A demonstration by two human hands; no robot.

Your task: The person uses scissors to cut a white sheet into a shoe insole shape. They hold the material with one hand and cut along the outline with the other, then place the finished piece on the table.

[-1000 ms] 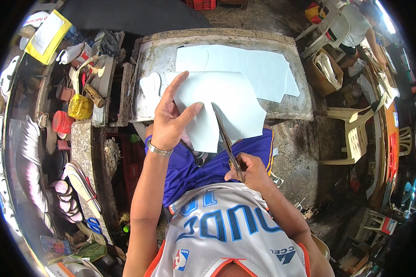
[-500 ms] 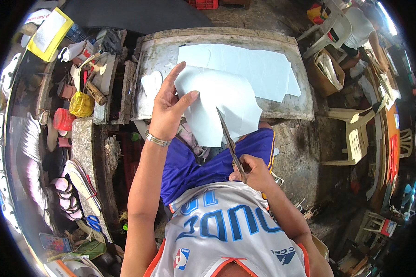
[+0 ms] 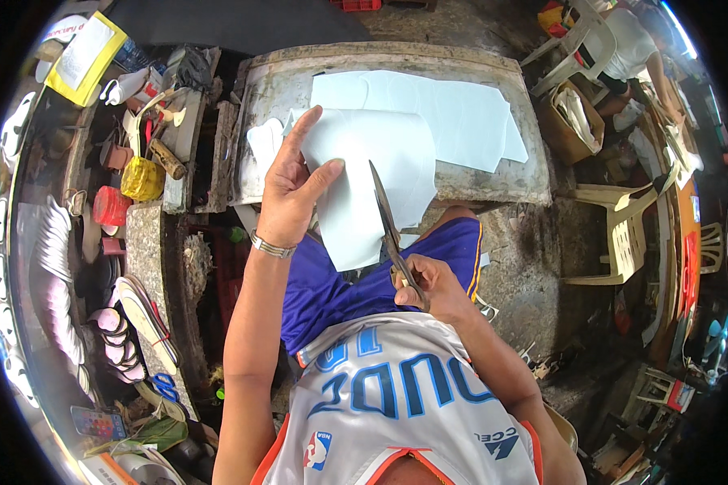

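"Looking at the head view: left hand (image 3: 293, 194) pinches the pale sheet (image 3: 352, 214), right hand (image 3: 430, 284) grips scissors (image 3: 389, 222). Risks?"

"Sheet's unsupported right of the left thumb (image 3: 325, 175), so sagging could skew the cut. Hard telling if scissors touch it, tbh."

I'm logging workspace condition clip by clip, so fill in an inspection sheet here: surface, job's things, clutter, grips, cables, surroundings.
Surface: worn table bearing flat pale sheets.
Job's things: raised pale sheet; scissors, blades against the raised pale sheet.
Clutter: yellow bundle, red bundle and phone along the left side.
Left grip: holding the raised pale sheet, thumb on its face.
Right grip: closed around the scissors' handles.
Cables: nothing seen for certain.
Surroundings: plastic chair, cardboard box, another person at upper right.
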